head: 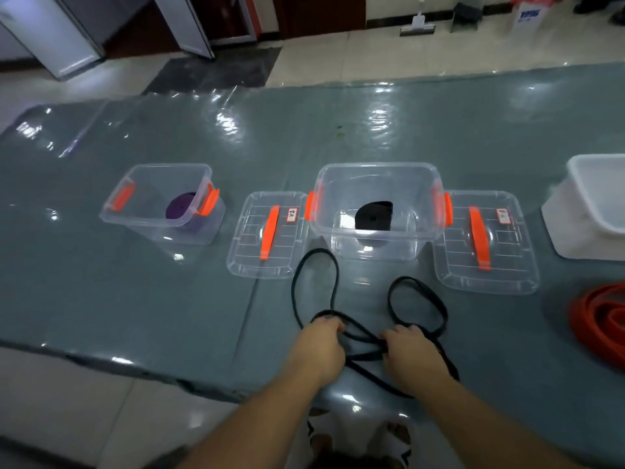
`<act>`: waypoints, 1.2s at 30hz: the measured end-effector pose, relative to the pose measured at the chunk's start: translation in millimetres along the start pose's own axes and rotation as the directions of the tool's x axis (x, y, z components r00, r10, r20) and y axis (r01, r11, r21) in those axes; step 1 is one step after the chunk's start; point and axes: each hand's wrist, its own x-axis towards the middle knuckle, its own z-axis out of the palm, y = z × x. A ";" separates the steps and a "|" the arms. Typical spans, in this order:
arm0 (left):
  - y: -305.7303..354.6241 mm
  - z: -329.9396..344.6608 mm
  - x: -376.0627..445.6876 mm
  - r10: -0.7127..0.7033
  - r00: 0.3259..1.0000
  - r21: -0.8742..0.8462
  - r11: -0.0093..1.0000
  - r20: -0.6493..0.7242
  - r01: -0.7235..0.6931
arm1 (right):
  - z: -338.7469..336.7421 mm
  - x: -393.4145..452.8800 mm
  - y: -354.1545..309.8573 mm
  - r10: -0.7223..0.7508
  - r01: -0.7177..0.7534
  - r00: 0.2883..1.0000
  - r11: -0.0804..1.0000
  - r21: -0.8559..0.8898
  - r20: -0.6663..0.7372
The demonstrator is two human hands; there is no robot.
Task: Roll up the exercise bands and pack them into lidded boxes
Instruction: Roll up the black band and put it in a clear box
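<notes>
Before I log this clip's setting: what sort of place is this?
Probably an indoor workroom or packing station, not a home: a long table under glossy plastic sheeting, a tiled floor with a floor squeegee by the wall, and clear lidded boxes laid out in a row.

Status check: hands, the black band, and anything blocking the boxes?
Left hand and right hand both grip loose black band, unrolled on table. Middle box open, black roll inside. Nothing blocking.

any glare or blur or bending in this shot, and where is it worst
Head view: white glare patches scatter over the shiny table cover, strongest along its far side; wide-angle distortion bows the table edges; corners are soft, notably the far-left cabinet; the black band and both hands stay reasonably sharp.
</notes>
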 end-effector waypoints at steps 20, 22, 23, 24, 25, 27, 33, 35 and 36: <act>63.6 -146.0 23.1 0.457 0.815 -0.135 0.838 -0.357 -0.529 | -212.6 -23.3 -29.7 0.078 0.142 0.922 0.844 0.517 -0.379; 76.5 -167.9 15.2 0.503 0.782 -0.139 0.802 -0.368 -0.581 | -241.3 -31.0 -39.1 0.080 0.189 0.906 0.802 0.566 -0.415; 82.1 -178.0 10.1 0.498 0.779 -0.170 0.791 -0.381 -0.588 | -255.6 -35.4 -43.8 0.072 0.209 0.900 0.793 0.572 -0.429; 87.8 -188.3 4.5 0.476 0.781 -0.223 0.777 -0.404 -0.589 | -270.2 -40.0 -48.5 0.062 0.231 0.892 0.789 0.570 -0.448; 92.5 -198.7 -0.6 0.444 0.783 -0.285 0.757 -0.435 -0.588 | -283.3 -43.9 -52.3 0.052 0.256 0.879 0.786 0.563 -0.473; 99.8 -217.9 -5.7 0.390 0.771 -0.386 0.697 -0.503 -0.604 | -306.1 -52.7 -57.0 0.045 0.298 0.843 0.790 0.535 -0.536; 125.7 -271.4 -33.9 0.365 0.731 -0.582 0.444 -0.576 -0.681 | -363.8 -79.3 -74.7 0.038 0.484 0.720 0.688 0.541 -0.693; 135.9 -285.1 -46.1 0.382 0.706 -0.603 0.369 -0.596 -0.708 | -381.8 -87.9 -80.4 0.027 0.534 0.681 0.665 0.522 -0.732; 141.1 -292.1 -52.7 0.400 0.696 -0.611 0.336 -0.597 -0.717 | -391.1 -92.9 -83.0 0.022 0.554 0.662 0.659 0.509 -0.749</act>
